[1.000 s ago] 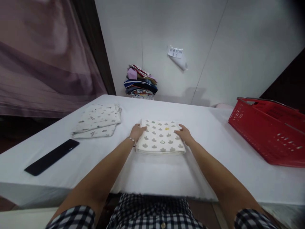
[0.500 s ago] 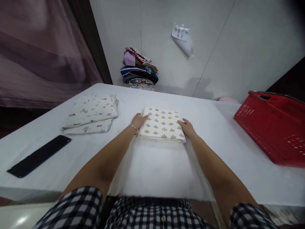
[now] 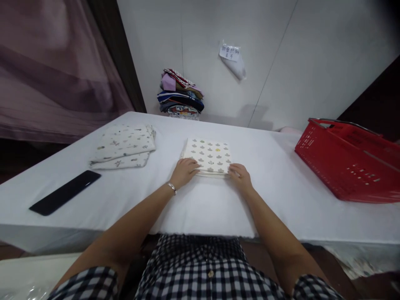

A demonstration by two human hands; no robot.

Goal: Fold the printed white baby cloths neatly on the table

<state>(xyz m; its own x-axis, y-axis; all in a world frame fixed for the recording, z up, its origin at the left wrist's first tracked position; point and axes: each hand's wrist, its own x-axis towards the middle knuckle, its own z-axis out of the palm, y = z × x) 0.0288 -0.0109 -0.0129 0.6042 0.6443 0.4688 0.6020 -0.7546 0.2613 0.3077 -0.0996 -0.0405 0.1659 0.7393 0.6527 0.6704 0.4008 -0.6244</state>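
Note:
A folded white cloth [image 3: 208, 153] with grey cloud-like prints and a few yellow and green ones lies flat at the middle of the table. My left hand [image 3: 184, 172] grips its near left corner, fingers over the top and the thumb by the front edge. At the near right corner, my right hand [image 3: 240, 176] pinches the cloth between thumb and fingers. The undersides of both grips are hidden. To the left lies another folded cloth [image 3: 125, 146], white with small plant-like prints, apart from my hands.
A black flat strip [image 3: 65, 193] lies at the table's left. On the right stands a red plastic basket [image 3: 340, 166] with a metal handle. Behind the white table [image 3: 268, 208] are a stack of folded fabrics [image 3: 181, 96] and a wall with a paper note [image 3: 230, 53].
Both hands have slid from the sides of the folded cloth to its near corners. The view has shifted slightly, showing more of the table's front edge.

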